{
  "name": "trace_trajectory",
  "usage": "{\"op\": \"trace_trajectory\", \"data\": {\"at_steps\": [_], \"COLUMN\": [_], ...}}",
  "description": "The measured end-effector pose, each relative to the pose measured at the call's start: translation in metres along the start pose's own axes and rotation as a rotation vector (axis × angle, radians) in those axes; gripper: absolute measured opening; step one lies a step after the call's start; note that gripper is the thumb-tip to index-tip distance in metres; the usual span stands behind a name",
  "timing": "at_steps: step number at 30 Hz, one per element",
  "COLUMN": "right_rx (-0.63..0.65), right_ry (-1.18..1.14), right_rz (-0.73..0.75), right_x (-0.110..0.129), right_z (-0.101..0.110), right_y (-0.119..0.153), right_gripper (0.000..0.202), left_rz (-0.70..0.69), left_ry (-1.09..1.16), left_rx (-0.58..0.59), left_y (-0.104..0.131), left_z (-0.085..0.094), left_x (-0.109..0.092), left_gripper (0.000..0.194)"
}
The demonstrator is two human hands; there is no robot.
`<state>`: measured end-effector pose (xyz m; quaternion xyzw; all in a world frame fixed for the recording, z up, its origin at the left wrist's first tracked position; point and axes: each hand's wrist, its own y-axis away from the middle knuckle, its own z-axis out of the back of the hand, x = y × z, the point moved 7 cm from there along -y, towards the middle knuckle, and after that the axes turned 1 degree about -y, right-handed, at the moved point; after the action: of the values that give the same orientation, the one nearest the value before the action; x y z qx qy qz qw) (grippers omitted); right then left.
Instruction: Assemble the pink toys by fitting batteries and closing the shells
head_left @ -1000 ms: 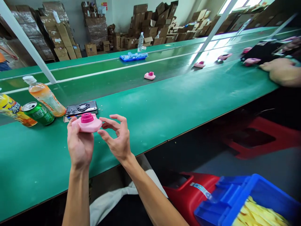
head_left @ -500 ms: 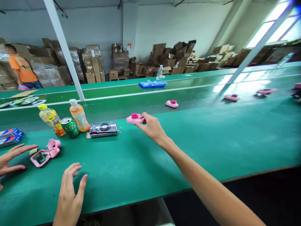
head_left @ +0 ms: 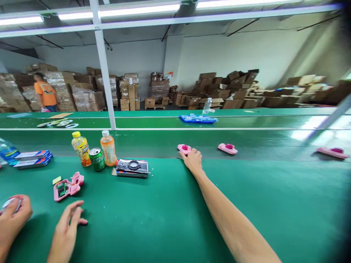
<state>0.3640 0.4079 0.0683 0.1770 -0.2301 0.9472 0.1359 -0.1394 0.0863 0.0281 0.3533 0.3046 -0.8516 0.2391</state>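
Co-worker's hand (head_left: 20, 213), just left of the person's own left hand (head_left: 64, 230), holds a pale round piece (head_left: 7, 201), partly covered by the fingers. Farther out, ahead of both, lie stacked blue-and-white boxes (head_left: 34, 159). Directly beyond the left hand, on the green worktable (head_left: 137, 219), an opened pink casing (head_left: 74, 187) shows a green circuit board (head_left: 62, 189), a small yellow block (head_left: 57, 180) just beside its far end. The left hand hovers near the casing, well apart from it — thumb and fingers spread from one another.

Between the two hands and farther forward stand a yellow-capped bottle (head_left: 81, 149), a green can (head_left: 97, 159) and a white-capped bottle (head_left: 109, 148); right of them, a dark device (head_left: 133, 166) with a ring lies atop a thin box (head_left: 131, 175).

Touching the right hand (head_left: 194, 160), at its fingertips, is a pink camera-shaped piece (head_left: 184, 148) at the belt (head_left: 153, 142) — whether thumb and fingers grip it, I cannot tell. Farther right of that hand, two more pink pieces (head_left: 228, 148) sit on the belt, well apart.
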Motion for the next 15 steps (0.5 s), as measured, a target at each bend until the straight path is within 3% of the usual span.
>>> {"op": "trace_trajectory", "data": {"at_steps": [2,4,6,8,11,15], "right_rx": [-0.024,-0.032,-0.025,-0.02,-0.041,-0.045], "right_ry": [-0.021,-0.053,-0.088,-0.125,-0.188,-0.281], "right_rz": [0.064,0.131,0.192,0.255,0.345,0.446], "right_x": [-0.004,-0.009,-0.014,-0.019,-0.021,-0.01], "right_z": [0.001,0.002,0.004,0.008,0.016,0.021], "right_y": [0.016,0.032,0.048,0.063,0.089,0.144], "right_gripper": [0.064,0.069,0.07,0.069,0.067,0.071], "left_rz": [0.061,0.094,0.111,0.124,0.075,-0.102], "left_ry": [-0.258,-0.347,-0.397,-0.429,-0.437,-0.412], "left_rx": [0.036,0.013,0.043,0.098,0.233,0.426], "left_y": [-0.037,-0.076,-0.108,-0.129,-0.137,-0.106], "left_z": [0.02,0.04,0.046,0.039,0.018,-0.003], "left_x": [0.007,0.011,0.013,0.012,0.002,-0.016], "left_gripper": [0.051,0.06,0.065,0.069,0.067,0.062]}}
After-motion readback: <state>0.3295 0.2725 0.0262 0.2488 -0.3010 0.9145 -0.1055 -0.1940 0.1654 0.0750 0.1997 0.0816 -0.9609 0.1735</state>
